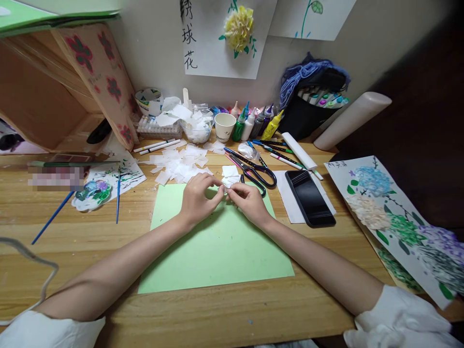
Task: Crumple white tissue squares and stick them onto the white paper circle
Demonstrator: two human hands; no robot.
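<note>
Above the far part of a green sheet of paper [217, 256], my left hand [199, 199] and my right hand [251, 202] meet at the fingertips. Both are closed in a pinch on a small piece of white paper [225, 189], mostly hidden by the fingers. Just beyond them lie small white paper squares [230, 172]. Black-handled scissors [259, 176] rest near my right hand, partly over the green sheet's edge. A spread of cut white paper pieces [181, 162] covers the wood behind my left hand.
Behind stand a bowl of paper scraps [197, 129], a paper cup [225, 126] and several paint bottles [253, 123]. At right are a phone [311, 198] and a flower picture [402, 227]. Paintbrushes [118, 198] and a paint-covered palette [92, 194] lie left, by a cardboard box [108, 92].
</note>
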